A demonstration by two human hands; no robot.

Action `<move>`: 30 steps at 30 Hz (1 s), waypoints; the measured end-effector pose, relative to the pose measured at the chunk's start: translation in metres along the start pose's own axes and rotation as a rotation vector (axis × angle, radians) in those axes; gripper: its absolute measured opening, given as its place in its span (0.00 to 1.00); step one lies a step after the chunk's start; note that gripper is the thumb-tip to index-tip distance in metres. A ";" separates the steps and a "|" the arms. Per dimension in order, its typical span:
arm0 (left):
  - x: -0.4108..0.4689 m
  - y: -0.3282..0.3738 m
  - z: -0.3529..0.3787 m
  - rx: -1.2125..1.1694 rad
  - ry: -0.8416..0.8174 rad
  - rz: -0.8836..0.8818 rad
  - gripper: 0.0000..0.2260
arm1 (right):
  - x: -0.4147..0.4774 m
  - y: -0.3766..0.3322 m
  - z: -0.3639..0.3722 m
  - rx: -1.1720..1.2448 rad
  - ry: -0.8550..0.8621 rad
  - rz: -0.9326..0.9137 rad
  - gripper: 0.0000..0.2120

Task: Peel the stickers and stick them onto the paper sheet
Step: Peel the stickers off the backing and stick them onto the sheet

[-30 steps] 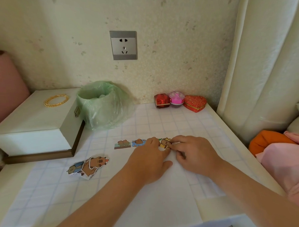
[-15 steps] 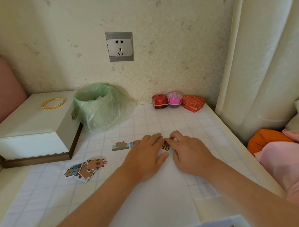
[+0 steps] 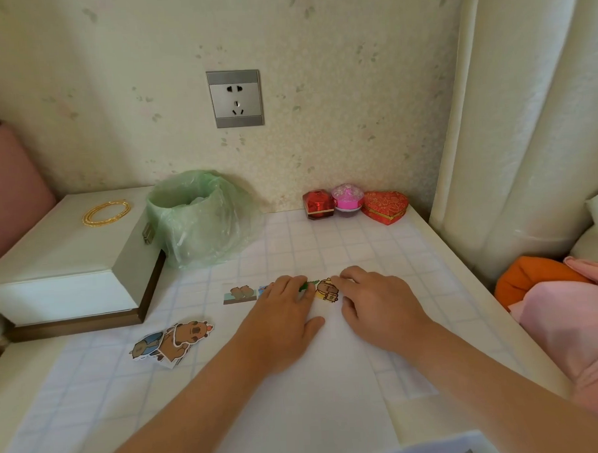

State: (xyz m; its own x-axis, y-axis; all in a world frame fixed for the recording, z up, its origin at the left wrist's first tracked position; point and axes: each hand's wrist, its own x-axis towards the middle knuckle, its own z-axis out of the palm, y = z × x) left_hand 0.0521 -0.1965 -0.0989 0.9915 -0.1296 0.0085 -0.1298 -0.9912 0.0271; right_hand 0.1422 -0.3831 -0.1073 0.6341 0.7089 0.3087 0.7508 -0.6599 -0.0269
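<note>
A white paper sheet [image 3: 298, 397] lies on the gridded table cover. Along its far edge runs a row of stuck stickers: a two-capybara sticker [image 3: 239, 293], a blue sticker [image 3: 263, 289] partly hidden, a green sticker [image 3: 305, 286] mostly under my fingers, and a yellow-clad capybara sticker [image 3: 326, 290]. My left hand [image 3: 281, 316] rests flat on the sheet, fingertips over the green sticker. My right hand [image 3: 373, 305] rests beside it, its index fingertip touching the capybara sticker's right edge. A loose pile of capybara stickers [image 3: 174, 341] lies on the left.
A white box [image 3: 63, 271] with gold bangles [image 3: 107, 212] stands at the left. A green bag-lined bin [image 3: 198, 220] is next to it. A red box [image 3: 319, 205], a pink pot [image 3: 347, 197] and a heart box [image 3: 386, 206] line the wall. A curtain [image 3: 512, 131] and orange and pink cloth [image 3: 568, 296] are on the right.
My right hand held the capybara sticker at the sheet's edge a second ago. The sticker now lies flat and uncovered, and both hands have drawn slightly apart.
</note>
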 end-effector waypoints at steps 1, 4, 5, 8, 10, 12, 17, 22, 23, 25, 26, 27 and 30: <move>0.000 -0.001 0.002 -0.010 0.032 0.013 0.37 | -0.001 0.000 -0.001 0.014 0.006 -0.021 0.20; 0.003 -0.001 0.005 -0.016 0.062 0.037 0.32 | -0.004 0.000 -0.004 0.091 0.000 -0.124 0.19; 0.004 0.000 0.004 -0.014 0.054 0.036 0.33 | -0.005 0.001 -0.005 0.108 -0.007 -0.144 0.19; 0.004 0.001 -0.001 0.006 0.023 0.025 0.36 | -0.006 0.004 -0.008 0.098 -0.009 -0.174 0.20; 0.004 0.002 -0.004 0.014 -0.004 0.014 0.39 | -0.006 0.006 -0.010 0.085 -0.008 -0.175 0.19; 0.004 0.002 -0.004 0.019 -0.020 0.010 0.41 | -0.005 0.005 -0.013 0.094 0.004 -0.142 0.18; 0.007 -0.005 0.004 -0.058 -0.032 0.016 0.38 | -0.002 -0.001 -0.018 0.109 -0.001 -0.051 0.18; -0.004 -0.005 -0.004 -0.270 0.070 -0.019 0.26 | 0.010 -0.018 -0.033 0.132 -0.077 0.018 0.11; -0.007 -0.008 -0.008 -0.274 0.102 -0.031 0.25 | 0.015 -0.025 -0.037 0.172 -0.066 0.026 0.10; -0.015 -0.019 -0.015 -0.275 0.150 -0.075 0.22 | 0.024 -0.040 -0.044 0.231 -0.051 0.028 0.11; -0.019 -0.025 -0.019 -0.282 0.165 -0.105 0.20 | 0.030 -0.049 -0.046 0.254 -0.057 0.022 0.11; -0.024 -0.032 -0.022 -0.294 0.170 -0.145 0.17 | 0.035 -0.057 -0.048 0.281 -0.070 0.012 0.12; -0.044 -0.056 -0.032 -0.330 0.197 -0.249 0.14 | 0.049 -0.084 -0.049 0.358 -0.106 -0.019 0.11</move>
State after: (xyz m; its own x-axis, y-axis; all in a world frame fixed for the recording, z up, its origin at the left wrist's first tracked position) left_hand 0.0152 -0.1347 -0.0686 0.9770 0.1511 0.1503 0.0862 -0.9252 0.3695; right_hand 0.1012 -0.3054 -0.0439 0.6209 0.7546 0.2122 0.7678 -0.5310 -0.3585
